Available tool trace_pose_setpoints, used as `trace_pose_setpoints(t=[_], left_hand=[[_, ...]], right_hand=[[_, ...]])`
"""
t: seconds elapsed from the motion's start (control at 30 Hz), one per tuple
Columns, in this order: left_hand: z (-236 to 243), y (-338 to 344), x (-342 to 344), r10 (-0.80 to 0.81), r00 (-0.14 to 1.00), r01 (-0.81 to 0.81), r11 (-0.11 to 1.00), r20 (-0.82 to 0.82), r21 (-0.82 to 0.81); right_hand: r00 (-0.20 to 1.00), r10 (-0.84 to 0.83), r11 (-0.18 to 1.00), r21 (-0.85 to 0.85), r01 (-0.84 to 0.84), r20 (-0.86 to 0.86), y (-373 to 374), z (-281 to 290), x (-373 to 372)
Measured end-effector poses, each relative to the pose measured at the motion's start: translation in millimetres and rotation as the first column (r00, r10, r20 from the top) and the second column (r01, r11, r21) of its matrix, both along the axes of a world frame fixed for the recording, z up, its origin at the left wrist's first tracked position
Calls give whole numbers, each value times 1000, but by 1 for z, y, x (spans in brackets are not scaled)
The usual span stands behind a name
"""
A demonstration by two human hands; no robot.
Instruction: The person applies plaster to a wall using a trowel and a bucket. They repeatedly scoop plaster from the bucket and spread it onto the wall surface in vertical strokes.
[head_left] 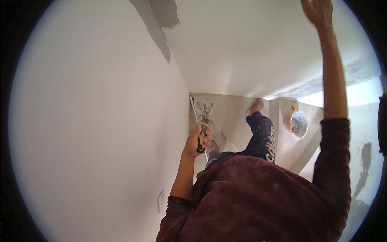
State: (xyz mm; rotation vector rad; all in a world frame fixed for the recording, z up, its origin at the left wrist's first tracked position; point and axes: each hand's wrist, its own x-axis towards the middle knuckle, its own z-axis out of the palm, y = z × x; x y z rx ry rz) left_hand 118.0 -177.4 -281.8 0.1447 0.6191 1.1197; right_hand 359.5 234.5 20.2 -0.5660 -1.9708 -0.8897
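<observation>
My left hand [196, 141] is closed round the black and yellow handle of a putty knife [204, 109], held low in front of my body. Its wide blade points away from me and is smeared with whitish-grey filler. High at the upper right, my right hand [319, 14] reaches up close to the wall [246, 48], its arm stretched out. The picture's edge cuts off its fingers, so whatever they hold or touch is out of sight. Grey patches of wet-looking filler [155, 24] run along the corner where the two walls meet.
A round bucket [298, 124] with greyish stuff inside stands to the right on a lower surface. My bare feet [256, 105] are on a dusty board-like surface [231, 107]. The white left wall [92, 121] rises close beside me, with a switch plate [160, 201] on it.
</observation>
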Motion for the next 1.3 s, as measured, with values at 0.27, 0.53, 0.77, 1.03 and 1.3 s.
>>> trace_pose_setpoints(t=[0.27, 0.53, 0.77, 1.03, 1.3], left_hand=[[2, 5, 22, -17, 995, 17, 1000, -97, 4], [-2, 36, 46, -197, 949, 179, 980, -247, -92], [-41, 66, 75, -553, 781, 476, 828, -291, -296], [-60, 71, 91, -719, 621, 609, 693, -310, -386], [-77, 64, 118, -804, 501, 593, 588, -319, -550]], right_hand=[[946, -289, 124, -974, 192, 150, -232, -251, 139], [757, -603, -266, -958, 106, 251, -371, -351, 241], [536, -785, -375, -927, -13, 310, -397, -421, 299], [-33, -931, -335, -887, -317, 364, -383, -466, 390], [-246, -969, 190, -682, -706, -16, -375, -543, 455]])
